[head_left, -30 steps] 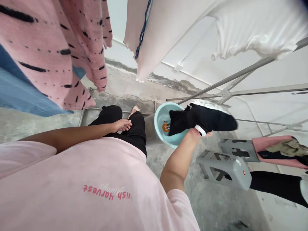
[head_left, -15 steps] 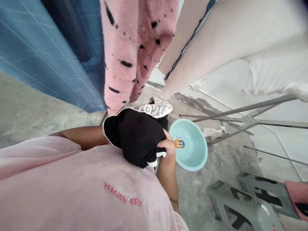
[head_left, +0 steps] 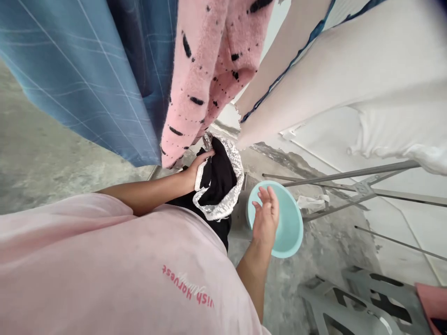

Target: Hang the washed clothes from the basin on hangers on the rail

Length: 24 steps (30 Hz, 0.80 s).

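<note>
My left hand (head_left: 197, 165) is closed on a black garment with white lace trim (head_left: 220, 184), holding it up in front of my body just below the hanging laundry. My right hand (head_left: 266, 217) is open with its fingers apart and holds nothing; it hovers over a light blue plastic basin (head_left: 291, 228) that sits on the concrete floor. The garment hangs a short way left of the right hand, not touching it.
A blue checked cloth (head_left: 87, 70), a pink knit with black marks (head_left: 213, 70) and white garments (head_left: 349, 79) hang overhead. Grey metal drying-rack bars (head_left: 349, 174) run to the right. A grey plastic stool (head_left: 356, 302) stands at the lower right on the concrete floor.
The black garment passed from my right hand to my left hand and moved left and up. My right hand let go and opened above the basin.
</note>
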Each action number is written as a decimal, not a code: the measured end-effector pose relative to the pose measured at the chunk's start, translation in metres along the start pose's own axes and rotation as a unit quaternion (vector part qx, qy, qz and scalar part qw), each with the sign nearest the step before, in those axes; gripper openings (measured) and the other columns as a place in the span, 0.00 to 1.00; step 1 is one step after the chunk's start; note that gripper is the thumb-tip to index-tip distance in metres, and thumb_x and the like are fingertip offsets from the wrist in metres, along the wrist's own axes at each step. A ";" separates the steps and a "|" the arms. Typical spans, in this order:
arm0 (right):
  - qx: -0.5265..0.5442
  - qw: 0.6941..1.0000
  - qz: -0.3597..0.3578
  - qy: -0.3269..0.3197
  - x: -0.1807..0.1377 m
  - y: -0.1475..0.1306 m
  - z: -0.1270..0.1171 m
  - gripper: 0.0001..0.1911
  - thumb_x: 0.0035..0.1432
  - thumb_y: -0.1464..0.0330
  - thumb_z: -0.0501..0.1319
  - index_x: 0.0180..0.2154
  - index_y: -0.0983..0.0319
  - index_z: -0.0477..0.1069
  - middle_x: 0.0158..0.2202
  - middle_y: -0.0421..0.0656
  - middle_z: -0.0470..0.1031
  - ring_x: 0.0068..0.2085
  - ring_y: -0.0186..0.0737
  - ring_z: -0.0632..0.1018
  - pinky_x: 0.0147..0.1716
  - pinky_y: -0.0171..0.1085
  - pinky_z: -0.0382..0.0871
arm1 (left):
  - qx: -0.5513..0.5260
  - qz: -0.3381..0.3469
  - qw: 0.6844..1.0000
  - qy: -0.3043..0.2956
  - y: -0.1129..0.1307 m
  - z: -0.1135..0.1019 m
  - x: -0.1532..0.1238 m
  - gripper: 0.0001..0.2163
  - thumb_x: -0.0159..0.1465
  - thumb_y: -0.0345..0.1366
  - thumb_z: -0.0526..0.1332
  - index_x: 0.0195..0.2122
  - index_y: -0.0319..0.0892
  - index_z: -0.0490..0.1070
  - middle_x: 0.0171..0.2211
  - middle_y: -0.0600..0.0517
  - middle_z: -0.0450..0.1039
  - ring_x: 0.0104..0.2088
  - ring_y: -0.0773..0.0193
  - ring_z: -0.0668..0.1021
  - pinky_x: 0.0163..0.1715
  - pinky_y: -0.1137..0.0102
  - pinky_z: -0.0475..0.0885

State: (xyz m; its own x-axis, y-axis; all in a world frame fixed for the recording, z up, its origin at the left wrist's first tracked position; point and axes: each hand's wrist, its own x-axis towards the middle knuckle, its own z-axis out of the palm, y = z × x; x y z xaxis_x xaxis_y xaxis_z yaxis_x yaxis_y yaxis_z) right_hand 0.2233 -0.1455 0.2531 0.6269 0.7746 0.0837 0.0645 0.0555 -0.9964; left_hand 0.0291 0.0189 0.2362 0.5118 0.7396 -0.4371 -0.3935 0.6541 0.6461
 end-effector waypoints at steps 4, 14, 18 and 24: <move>-0.032 0.988 -0.009 -0.151 -0.007 0.010 0.030 0.42 0.52 0.52 0.69 0.66 0.54 0.60 0.66 0.49 0.63 0.65 0.49 0.67 0.56 0.45 0.68 | -0.078 -0.078 0.994 -0.022 0.003 0.019 -0.009 0.22 0.60 0.54 0.63 0.38 0.37 0.78 0.27 0.45 0.79 0.31 0.50 0.83 0.36 0.59 0.81; 0.075 0.992 0.097 0.030 0.016 0.027 0.034 0.23 0.48 0.59 0.69 0.45 0.60 0.72 0.40 0.41 0.80 0.44 0.42 0.80 0.56 0.49 0.72 | -0.061 -0.083 0.992 -0.076 0.008 0.013 -0.008 0.18 0.54 0.49 0.69 0.34 0.38 0.78 0.28 0.45 0.80 0.33 0.50 0.83 0.40 0.58 0.80; 0.162 0.976 -0.003 0.143 0.015 -0.008 0.011 0.19 0.54 0.59 0.66 0.48 0.55 0.73 0.45 0.40 0.80 0.48 0.41 0.81 0.55 0.50 0.75 | 0.112 0.049 0.989 -0.085 -0.005 -0.008 0.010 0.21 0.49 0.41 0.73 0.44 0.39 0.77 0.37 0.48 0.82 0.39 0.54 0.82 0.46 0.62 0.76; 0.224 0.961 -0.059 0.148 -0.005 -0.025 0.001 0.17 0.51 0.67 0.69 0.44 0.57 0.74 0.40 0.38 0.81 0.41 0.39 0.82 0.48 0.46 0.79 | 0.641 0.102 0.719 -0.249 -0.010 -0.050 0.012 0.20 0.61 0.43 0.63 0.52 0.38 0.76 0.52 0.45 0.77 0.50 0.54 0.77 0.50 0.67 0.70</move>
State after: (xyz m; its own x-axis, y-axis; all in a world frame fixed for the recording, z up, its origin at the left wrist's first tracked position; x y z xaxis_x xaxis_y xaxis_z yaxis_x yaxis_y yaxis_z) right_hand 0.2176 -0.1502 0.2779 0.8337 0.5362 0.1319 -0.1503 0.4501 -0.8803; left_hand 0.0007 0.0293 0.1932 0.8785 0.4424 -0.1800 0.3649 -0.3785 0.8506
